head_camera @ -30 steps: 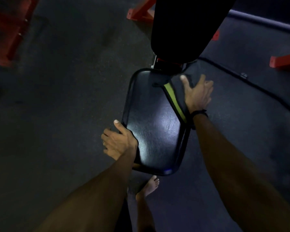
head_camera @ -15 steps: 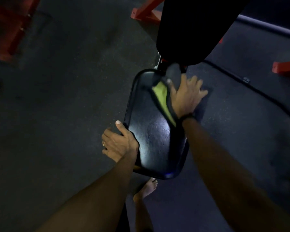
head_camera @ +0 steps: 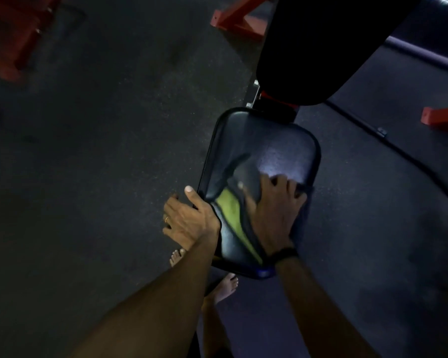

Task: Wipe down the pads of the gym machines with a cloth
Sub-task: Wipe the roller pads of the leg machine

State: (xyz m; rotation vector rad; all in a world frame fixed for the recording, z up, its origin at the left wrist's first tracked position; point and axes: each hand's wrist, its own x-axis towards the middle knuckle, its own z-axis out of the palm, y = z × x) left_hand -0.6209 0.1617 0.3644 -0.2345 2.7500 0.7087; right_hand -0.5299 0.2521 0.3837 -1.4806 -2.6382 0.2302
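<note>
Nearest to me, I see two bare feet (head_camera: pixel 226 286) on the dark rubber floor (head_camera: pixel 101 164), just under the near edge of the seat pad (head_camera: pixel 282 151). The seat pad is black, glossy and smooth, a rounded rectangle with a raised piping along its rim; light reflects on its far right part. My left hand (head_camera: pixel 189 220) grips the left edge of this pad, thumb on top, a ring on one finger. My right hand (head_camera: pixel 274 215) lies flat with spread fingers and presses the cloth (head_camera: pixel 233 210) on the near half of the pad. The cloth is dark with a yellow-green side, crumpled and blurred. Around the pad the floor is open on left and right. Farther, the black back pad (head_camera: pixel 321 47) rises, and red metal frame parts (head_camera: pixel 238 19) stand beyond.
</note>
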